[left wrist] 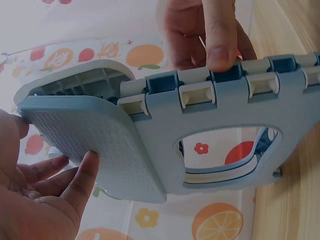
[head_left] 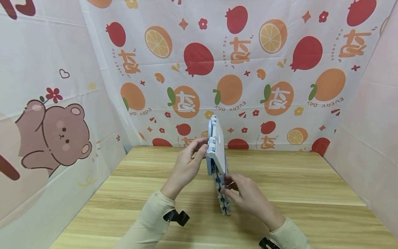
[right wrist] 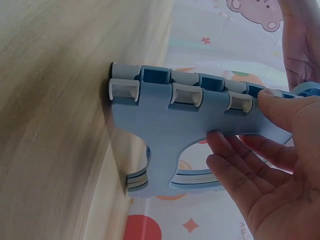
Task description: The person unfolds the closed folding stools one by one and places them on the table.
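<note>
A blue and white plastic folding stool [head_left: 220, 148] stands edge-on on the table, folded nearly flat, with its top panels tilted apart like a narrow roof. My left hand [head_left: 185, 163] holds the upper part from the left side, and in the left wrist view its fingertips lie against the textured blue top panel [left wrist: 85, 131]. Lower down, my right hand [head_left: 248, 193] grips the stool's near hinged edge. The right wrist view has its thumb on the hinge row and its fingers against the blue leg panel [right wrist: 155, 115], by the cut-out opening.
The stool's lower end rests on a light wood-grain table [head_left: 295, 180]. Behind it hangs a white cloth [head_left: 258, 20] printed with fruit, and a cloth with a bear [head_left: 65, 129] covers the left side. A pale sheet [head_left: 367, 128] hangs along the right.
</note>
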Available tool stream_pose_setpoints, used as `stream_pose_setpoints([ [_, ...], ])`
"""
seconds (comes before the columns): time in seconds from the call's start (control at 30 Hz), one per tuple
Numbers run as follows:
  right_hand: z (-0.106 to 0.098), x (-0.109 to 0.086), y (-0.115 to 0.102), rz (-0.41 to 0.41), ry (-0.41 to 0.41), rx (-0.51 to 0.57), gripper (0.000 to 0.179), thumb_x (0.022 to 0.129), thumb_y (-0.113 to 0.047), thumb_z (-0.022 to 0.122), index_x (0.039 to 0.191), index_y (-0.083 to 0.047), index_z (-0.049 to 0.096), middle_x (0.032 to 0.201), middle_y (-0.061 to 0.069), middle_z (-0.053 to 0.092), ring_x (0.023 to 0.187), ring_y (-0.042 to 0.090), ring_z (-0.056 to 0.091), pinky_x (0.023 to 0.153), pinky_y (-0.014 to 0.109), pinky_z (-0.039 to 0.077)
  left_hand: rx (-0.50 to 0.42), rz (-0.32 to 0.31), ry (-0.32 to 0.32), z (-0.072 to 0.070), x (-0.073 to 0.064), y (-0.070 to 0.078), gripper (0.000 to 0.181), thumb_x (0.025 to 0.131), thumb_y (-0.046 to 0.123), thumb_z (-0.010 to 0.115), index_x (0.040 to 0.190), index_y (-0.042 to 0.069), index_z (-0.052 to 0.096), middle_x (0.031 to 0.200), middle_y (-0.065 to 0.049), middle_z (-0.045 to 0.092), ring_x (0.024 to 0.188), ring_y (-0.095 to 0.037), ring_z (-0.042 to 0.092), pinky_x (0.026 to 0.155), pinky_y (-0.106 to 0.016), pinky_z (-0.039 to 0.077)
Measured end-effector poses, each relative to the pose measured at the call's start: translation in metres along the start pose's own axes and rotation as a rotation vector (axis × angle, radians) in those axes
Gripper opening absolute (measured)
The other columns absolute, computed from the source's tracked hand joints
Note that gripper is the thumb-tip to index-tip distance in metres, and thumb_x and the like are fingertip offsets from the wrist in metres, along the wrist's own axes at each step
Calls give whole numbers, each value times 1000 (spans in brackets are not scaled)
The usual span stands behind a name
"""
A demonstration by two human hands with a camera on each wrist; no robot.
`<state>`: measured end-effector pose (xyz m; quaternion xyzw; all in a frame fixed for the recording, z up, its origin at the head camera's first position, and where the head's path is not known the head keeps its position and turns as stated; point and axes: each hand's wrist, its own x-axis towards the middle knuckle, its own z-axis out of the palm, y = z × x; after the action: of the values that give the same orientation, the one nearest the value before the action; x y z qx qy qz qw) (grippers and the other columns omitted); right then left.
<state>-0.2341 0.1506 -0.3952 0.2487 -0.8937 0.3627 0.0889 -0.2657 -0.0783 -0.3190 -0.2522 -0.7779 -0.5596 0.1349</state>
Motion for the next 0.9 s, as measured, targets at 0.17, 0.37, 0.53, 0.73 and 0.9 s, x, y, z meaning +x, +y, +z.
stream_pose_setpoints([
  [0.17, 2, 0, 3, -43, 16, 15, 26, 102, -17, 76, 125, -7, 69, 115, 6, 75, 101, 20, 78, 86, 39, 67, -18, 8, -22, 5, 0, 2, 39, 115, 30, 51, 148, 10, 61, 136, -12, 70, 122, -25, 69, 102, -43, 63],
  [0.37, 3, 1, 7, -60, 13, 49, 24, 102, -16, 75, 124, -8, 68, 113, 6, 76, 103, 22, 78, 88, 40, 67, -33, 4, -62, 9, -2, -1, 41, 115, 30, 53, 149, 10, 60, 143, -11, 69, 127, -26, 69, 103, -41, 62],
  [0.53, 2, 1, 9, -52, -9, 68, 27, 103, -18, 74, 127, -7, 68, 116, 7, 77, 105, 23, 78, 89, 38, 66, -46, -4, -101, 7, -9, -10, 38, 113, 26, 56, 147, 10, 62, 143, -10, 70, 126, -29, 70, 103, -48, 62],
  [0.73, -1, 2, 10, -17, -35, 92, 31, 103, -22, 74, 129, -8, 68, 120, 8, 77, 108, 24, 77, 92, 40, 66, -35, -74, -148, 6, -21, -27, 37, 106, 19, 67, 142, 12, 65, 139, -9, 71, 124, -28, 71, 101, -47, 62],
  [0.9, -3, 2, 12, -4, -56, 117, 31, 104, -26, 73, 130, -10, 68, 121, 7, 77, 110, 25, 77, 95, 45, 65, -9, -126, -199, 10, -29, -39, 39, 101, 19, 74, 137, 10, 66, 129, -10, 74, 119, -27, 72, 98, -37, 63],
])
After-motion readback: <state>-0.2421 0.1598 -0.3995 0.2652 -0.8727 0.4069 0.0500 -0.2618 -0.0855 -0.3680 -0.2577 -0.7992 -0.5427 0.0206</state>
